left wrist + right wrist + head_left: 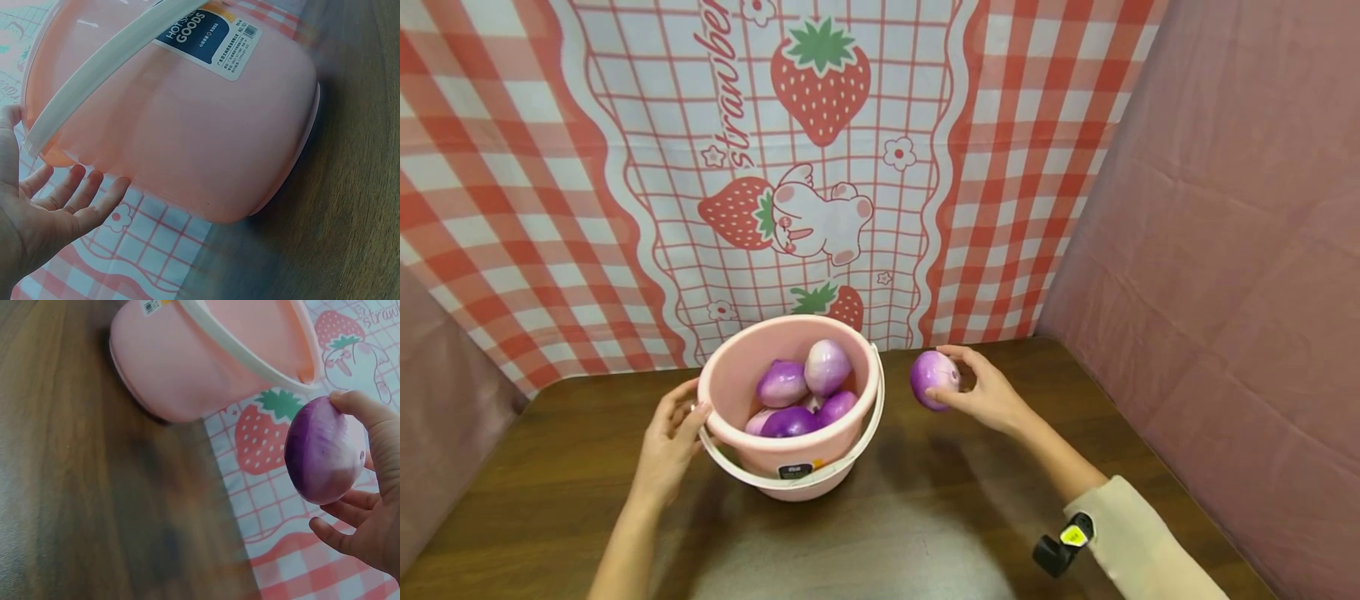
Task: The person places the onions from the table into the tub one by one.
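Observation:
A pink plastic bucket (801, 461) with a white handle (871, 433) stands on the table, several purple-and-white onions (782, 383) inside it. On its left side, my left hand (670, 433) grips the rim. The left wrist view shows that thumb (9, 116) at the rim and the fingers (87, 194) against the outer wall. To the right of the bucket, my right hand (988, 392) holds another purple onion (932, 379) between thumb and fingers, above the table. In the right wrist view this onion (322, 450) shows a darker purple side; the hand partly covers it.
The brown wooden table (895, 525) extends in front and to both sides. A red-checked strawberry cloth (1015, 167) hangs behind it, and a pink cloth (1240, 250) borders the right. The bucket's handle hangs down along its front.

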Demonstrator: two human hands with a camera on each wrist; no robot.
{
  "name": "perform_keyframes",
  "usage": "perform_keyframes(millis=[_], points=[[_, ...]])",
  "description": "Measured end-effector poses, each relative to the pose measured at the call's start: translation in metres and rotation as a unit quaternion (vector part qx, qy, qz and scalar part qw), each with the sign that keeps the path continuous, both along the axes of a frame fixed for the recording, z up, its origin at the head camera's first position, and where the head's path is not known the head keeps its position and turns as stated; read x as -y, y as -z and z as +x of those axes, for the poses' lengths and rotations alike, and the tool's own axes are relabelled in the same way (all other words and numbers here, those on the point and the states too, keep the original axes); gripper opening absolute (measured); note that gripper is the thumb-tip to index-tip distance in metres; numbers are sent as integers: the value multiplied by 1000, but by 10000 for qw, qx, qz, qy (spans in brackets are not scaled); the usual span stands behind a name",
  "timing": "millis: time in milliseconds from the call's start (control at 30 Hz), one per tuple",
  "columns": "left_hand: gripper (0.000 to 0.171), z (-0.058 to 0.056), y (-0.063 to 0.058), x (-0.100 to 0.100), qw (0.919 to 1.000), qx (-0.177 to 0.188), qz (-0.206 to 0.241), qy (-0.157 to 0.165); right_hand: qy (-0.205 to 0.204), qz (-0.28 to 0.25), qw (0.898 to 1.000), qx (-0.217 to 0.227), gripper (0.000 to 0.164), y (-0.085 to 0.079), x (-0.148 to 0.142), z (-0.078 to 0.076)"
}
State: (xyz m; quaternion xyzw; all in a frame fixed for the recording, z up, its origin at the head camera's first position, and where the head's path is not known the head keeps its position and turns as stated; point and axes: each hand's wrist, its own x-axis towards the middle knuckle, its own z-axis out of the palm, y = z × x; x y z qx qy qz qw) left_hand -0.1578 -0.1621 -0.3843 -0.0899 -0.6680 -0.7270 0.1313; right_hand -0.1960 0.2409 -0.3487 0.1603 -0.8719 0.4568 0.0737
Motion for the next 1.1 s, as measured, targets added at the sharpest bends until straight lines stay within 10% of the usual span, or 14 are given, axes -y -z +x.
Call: perform_keyframes(millis=[1100], points=[[32,0,0,0,9999,6,75,69,-290,-258,9987,-330,60,-57,59,-15]])
